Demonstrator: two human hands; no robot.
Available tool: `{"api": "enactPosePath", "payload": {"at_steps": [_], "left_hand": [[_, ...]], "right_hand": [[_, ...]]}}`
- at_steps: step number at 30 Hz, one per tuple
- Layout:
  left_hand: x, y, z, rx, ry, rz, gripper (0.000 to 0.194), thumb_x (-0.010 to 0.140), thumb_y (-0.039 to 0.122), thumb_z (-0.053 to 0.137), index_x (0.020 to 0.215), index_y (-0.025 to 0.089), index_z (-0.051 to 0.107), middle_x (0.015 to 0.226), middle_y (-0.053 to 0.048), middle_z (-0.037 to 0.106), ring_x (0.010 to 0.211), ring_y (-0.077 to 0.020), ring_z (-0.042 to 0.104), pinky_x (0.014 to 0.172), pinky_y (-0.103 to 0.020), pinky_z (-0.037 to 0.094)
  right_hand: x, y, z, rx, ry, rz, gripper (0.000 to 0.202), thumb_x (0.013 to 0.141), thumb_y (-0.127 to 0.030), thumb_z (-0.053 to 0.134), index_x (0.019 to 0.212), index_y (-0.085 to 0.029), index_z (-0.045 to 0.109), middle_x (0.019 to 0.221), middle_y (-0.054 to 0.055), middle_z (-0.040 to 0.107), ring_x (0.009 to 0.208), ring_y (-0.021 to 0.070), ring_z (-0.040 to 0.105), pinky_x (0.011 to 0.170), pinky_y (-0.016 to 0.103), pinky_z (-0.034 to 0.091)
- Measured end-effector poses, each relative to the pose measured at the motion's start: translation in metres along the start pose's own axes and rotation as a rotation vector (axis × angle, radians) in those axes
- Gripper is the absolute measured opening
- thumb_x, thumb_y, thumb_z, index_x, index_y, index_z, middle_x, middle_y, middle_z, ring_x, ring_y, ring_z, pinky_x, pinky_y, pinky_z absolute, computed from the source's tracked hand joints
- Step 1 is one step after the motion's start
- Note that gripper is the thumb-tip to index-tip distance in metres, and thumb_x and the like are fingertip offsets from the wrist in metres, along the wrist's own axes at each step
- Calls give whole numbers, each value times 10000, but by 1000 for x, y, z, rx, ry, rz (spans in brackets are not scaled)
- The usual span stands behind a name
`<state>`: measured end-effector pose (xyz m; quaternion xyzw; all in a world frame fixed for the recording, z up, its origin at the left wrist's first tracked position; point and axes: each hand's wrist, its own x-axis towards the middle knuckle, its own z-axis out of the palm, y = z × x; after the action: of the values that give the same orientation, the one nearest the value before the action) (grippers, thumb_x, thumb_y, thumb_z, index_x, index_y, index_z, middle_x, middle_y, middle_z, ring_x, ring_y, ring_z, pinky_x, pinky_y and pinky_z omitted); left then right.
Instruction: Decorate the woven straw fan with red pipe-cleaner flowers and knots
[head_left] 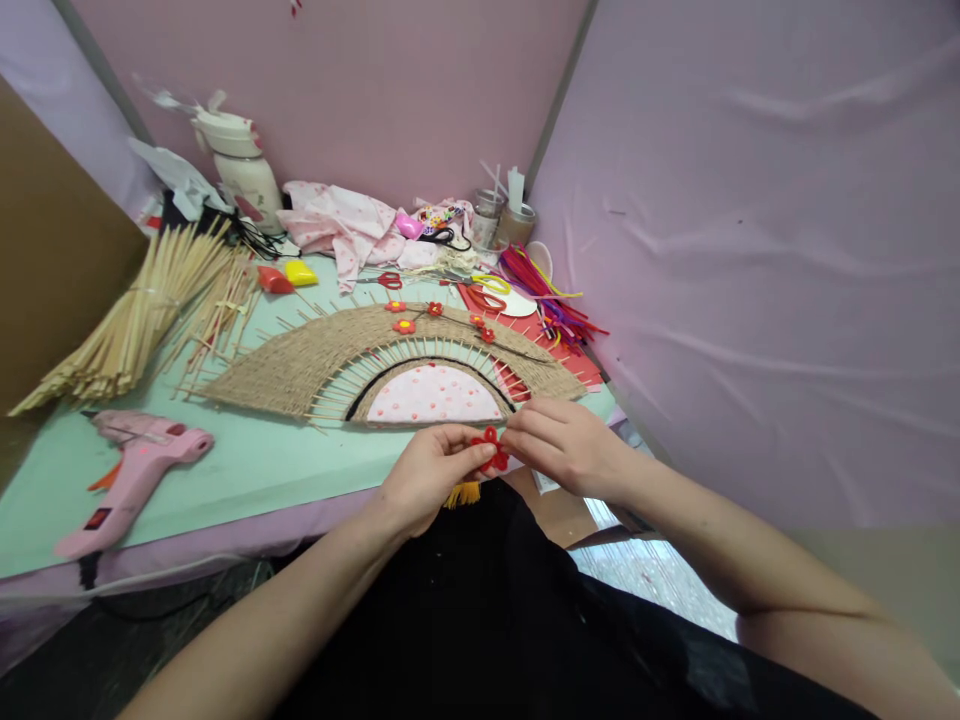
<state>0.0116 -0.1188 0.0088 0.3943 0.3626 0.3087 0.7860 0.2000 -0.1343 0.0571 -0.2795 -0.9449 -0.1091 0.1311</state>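
Observation:
A small red pipe-cleaner flower is pinched between the thumb and fingers of my left hand, just off the table's front edge. My right hand closes its fingertips on the flower's right side; the fingers curl so that I cannot see exactly which part they grip. Right behind both hands lies a fan-shaped piece of wooden sticks wrapped with brown twine. Along its upper band run several red and yellow flowers and a thin dark branch. A half-round of pink dotted fabric fills its inner part.
On the left lie a pink glue gun with its cable and a bundle of wooden sticks. Scissors, coloured pipe cleaners, pink cloth, a bottle and cups line the back. Pink-purple partitions enclose the table.

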Motion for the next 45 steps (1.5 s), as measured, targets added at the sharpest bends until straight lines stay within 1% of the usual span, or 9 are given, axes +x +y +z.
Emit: {"api": "enactPosePath", "payload": {"at_steps": [6,11,13,17,22,31,38,42,45], "left_hand": [[2,-8,3,398,145,358,134,769,278,628,796,166,698,763,-44,706,709,-158,627,686,-261,474],[8,-20,0,636,252,663,138,781,226,604,845,207,725,873,-54,719,829,-183,632,814,-288,445],[13,-22,-2,539,268,583,134,771,251,622,841,196,722,836,-58,719,787,-180,636,781,-288,460],[20,-19,-3,158,291,306,195,723,333,678,786,150,701,728,-61,704,688,-160,633,704,-274,486],[21,-15,1,-54,298,261,215,667,326,727,777,143,696,699,-39,693,659,-123,612,686,-241,474],[20,-18,-6,302,279,381,140,722,288,650,770,172,713,722,-25,698,660,-134,604,663,-236,457],[16,-8,-6,459,200,332,134,713,253,622,715,163,722,674,-39,693,603,-150,585,589,-246,429],[16,-11,-5,422,173,326,135,708,249,633,721,165,737,686,-44,702,605,-154,597,590,-245,433],[20,-16,-4,381,207,325,145,704,264,648,749,167,745,687,-41,701,607,-150,598,586,-237,428]], "right_hand": [[6,-5,10,409,-23,461,170,891,-210,479,754,-155,563,732,34,567,702,133,491,646,255,387],[11,9,21,940,-242,858,219,822,-298,530,651,-162,540,561,-46,463,522,82,399,504,218,299],[12,15,22,1037,-248,881,269,822,-369,536,660,-156,568,560,-46,456,522,83,390,503,223,296],[11,16,22,1031,-47,942,289,831,-420,538,823,-153,647,709,-1,581,640,111,491,595,239,372],[12,2,34,1144,167,1026,229,779,-382,616,803,-155,633,779,20,636,718,130,558,685,260,421],[22,0,35,1181,164,1063,100,696,-245,631,666,-151,614,641,-22,568,601,87,473,583,224,358],[16,4,47,1852,123,1272,168,618,-241,697,636,-147,560,500,-82,388,434,26,237,415,186,135],[13,2,51,1969,68,1284,176,627,-228,694,624,-150,536,461,-104,316,415,20,173,392,171,101],[15,-1,51,1976,123,1315,187,615,-213,695,606,-152,518,439,-109,303,402,17,163,373,164,88]]}}
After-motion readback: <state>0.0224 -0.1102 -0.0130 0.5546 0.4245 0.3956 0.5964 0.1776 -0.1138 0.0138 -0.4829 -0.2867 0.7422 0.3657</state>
